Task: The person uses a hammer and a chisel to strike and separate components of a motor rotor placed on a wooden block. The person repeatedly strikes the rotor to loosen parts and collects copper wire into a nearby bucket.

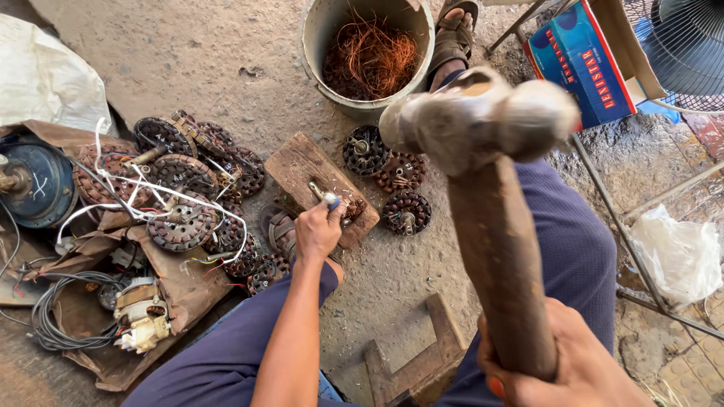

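Note:
My right hand [562,373] grips the wooden handle of a hammer [483,124], raised high and close to the camera, its worn metal head above the scene. My left hand [317,230] holds a metal chisel-like tool [326,197] against a small motor stator [353,207] lying on a wooden block [302,166] on the ground. Three similar round stators [392,177] with copper windings lie just right of the block.
A grey bucket [317,45] with tangled copper wire stands beyond the block. A pile of stators and white wires [181,188] lies at the left on brown paper, with a blue motor housing [38,185]. A blue box [577,56], fan and metal frame sit right. A wooden stool [422,362] is between my legs.

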A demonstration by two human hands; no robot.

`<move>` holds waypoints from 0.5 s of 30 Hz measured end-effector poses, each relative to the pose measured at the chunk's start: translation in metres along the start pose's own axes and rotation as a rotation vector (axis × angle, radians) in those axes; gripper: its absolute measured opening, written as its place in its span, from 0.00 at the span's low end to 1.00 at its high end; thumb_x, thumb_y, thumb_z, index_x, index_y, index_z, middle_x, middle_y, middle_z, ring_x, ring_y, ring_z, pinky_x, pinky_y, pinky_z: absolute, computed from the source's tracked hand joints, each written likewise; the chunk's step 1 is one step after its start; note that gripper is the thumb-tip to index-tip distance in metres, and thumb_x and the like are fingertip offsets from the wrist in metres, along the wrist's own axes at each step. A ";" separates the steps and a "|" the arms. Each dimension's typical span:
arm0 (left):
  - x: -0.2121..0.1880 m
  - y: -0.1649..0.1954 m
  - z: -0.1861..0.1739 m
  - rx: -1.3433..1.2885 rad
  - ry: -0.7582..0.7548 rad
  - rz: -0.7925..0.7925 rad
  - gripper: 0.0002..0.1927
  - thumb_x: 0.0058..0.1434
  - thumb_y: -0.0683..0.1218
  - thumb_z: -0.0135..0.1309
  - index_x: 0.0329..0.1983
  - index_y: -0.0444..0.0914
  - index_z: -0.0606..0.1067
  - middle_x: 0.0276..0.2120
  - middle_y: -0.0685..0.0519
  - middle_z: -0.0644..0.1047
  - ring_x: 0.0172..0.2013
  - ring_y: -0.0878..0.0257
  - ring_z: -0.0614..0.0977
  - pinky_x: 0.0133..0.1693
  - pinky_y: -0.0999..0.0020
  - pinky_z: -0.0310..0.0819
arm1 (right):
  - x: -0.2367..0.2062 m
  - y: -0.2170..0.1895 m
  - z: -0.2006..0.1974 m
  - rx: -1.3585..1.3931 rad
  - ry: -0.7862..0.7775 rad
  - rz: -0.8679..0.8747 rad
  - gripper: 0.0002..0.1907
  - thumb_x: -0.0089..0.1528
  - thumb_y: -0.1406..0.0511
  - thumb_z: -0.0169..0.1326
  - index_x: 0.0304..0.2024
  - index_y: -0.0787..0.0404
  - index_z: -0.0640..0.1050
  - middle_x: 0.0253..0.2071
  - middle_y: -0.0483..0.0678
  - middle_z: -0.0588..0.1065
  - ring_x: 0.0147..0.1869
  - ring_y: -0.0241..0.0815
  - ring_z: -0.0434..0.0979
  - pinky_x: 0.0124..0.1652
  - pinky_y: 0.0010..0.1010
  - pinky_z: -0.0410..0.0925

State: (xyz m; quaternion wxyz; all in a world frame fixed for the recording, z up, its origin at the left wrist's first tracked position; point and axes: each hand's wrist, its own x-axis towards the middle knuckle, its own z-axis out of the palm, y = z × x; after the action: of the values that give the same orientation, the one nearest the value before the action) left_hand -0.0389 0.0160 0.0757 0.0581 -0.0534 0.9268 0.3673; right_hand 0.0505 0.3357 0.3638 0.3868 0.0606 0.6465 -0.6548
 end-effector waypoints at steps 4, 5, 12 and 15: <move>-0.003 -0.004 0.016 0.053 0.075 0.232 0.12 0.70 0.47 0.54 0.51 0.38 0.80 0.39 0.40 0.83 0.33 0.46 0.86 0.34 0.55 0.82 | 0.023 -0.011 0.028 -0.212 0.109 -0.019 0.10 0.46 0.65 0.65 0.26 0.61 0.78 0.21 0.44 0.77 0.27 0.35 0.74 0.29 0.31 0.71; -0.003 -0.003 0.017 0.066 0.061 0.254 0.13 0.71 0.45 0.52 0.55 0.39 0.79 0.40 0.40 0.83 0.33 0.47 0.87 0.34 0.56 0.82 | 0.041 -0.005 0.039 -0.312 0.124 -0.021 0.10 0.46 0.65 0.64 0.26 0.61 0.77 0.21 0.44 0.77 0.26 0.35 0.75 0.29 0.31 0.71; -0.004 0.002 0.014 0.198 0.077 0.263 0.12 0.65 0.41 0.51 0.50 0.41 0.77 0.41 0.46 0.82 0.39 0.47 0.86 0.40 0.54 0.82 | 0.097 0.047 0.024 -0.025 -0.017 0.490 0.07 0.47 0.70 0.55 0.27 0.65 0.73 0.17 0.52 0.75 0.14 0.43 0.71 0.16 0.34 0.64; -0.002 0.007 0.013 0.059 0.192 0.323 0.15 0.63 0.41 0.51 0.53 0.45 0.77 0.44 0.47 0.83 0.38 0.46 0.86 0.38 0.52 0.81 | 0.051 -0.003 -0.016 -0.273 -0.016 0.111 0.08 0.48 0.69 0.59 0.27 0.68 0.75 0.17 0.49 0.73 0.18 0.37 0.73 0.19 0.30 0.67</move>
State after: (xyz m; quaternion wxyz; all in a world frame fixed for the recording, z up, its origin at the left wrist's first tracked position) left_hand -0.0370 0.0302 0.0720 -0.0889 0.0629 0.9350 0.3376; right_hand 0.0066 0.3280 0.3341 0.4322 0.0382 0.7222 -0.5387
